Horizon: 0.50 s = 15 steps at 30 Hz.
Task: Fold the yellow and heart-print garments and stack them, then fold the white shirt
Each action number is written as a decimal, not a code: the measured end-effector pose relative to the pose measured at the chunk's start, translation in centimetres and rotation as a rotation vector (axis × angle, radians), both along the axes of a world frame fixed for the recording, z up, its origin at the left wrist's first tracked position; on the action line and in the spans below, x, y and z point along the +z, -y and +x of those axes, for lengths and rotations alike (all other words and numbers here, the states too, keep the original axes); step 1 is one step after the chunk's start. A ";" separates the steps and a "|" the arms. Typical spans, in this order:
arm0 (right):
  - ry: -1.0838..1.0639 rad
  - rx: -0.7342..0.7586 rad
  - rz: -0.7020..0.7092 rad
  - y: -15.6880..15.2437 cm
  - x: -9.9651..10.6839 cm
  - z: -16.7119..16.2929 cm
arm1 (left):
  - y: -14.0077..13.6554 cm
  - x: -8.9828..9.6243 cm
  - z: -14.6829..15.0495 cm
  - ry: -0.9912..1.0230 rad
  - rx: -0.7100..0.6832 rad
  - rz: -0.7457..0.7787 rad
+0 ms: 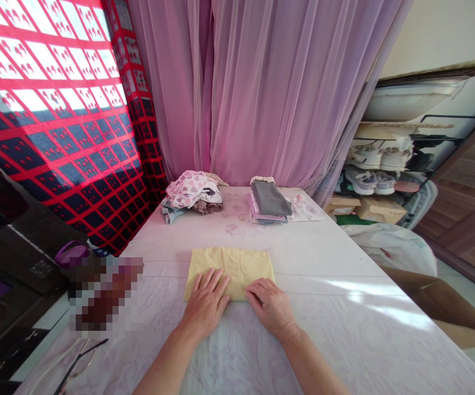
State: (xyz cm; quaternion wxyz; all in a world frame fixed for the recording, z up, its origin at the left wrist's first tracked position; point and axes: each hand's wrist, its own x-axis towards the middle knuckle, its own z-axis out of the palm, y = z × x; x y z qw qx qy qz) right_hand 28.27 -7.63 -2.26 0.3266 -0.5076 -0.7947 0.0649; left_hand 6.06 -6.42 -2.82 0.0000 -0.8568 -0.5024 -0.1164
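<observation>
A folded yellow cloth [237,263] lies as a flat rectangle on the covered table in front of me, lightly creased. My left hand [206,299] rests flat on its near left part, fingers stretched out and a little apart. At the near right edge of the cloth, my right hand [270,304] has its fingers curled together, with thumb and fingertips pinching the edge. What kind of garment or cloth it is does not show.
A loose pile of clothes [191,192] sits at the back left, and a neat folded stack [270,200] at the back right. Glasses [81,356] lie at the near left edge. Right of the table are a cardboard box [439,307] and a shoe rack [381,159].
</observation>
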 end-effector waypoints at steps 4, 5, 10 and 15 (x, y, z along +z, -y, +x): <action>0.000 0.001 -0.002 0.0 -0.1 0.0 | 0.0 0.1 0.0 0.004 -0.001 -0.015; 0.001 0.001 -0.003 0.0 -0.1 0.0 | 0.0 0.2 0.0 0.003 -0.001 -0.020; 0.000 -0.001 0.001 0.0 -0.1 0.0 | 0.0 0.0 0.0 0.003 -0.003 -0.016; 0.005 -0.004 0.001 0.0 -0.1 0.0 | -0.1 -0.4 0.0 0.002 -0.004 0.014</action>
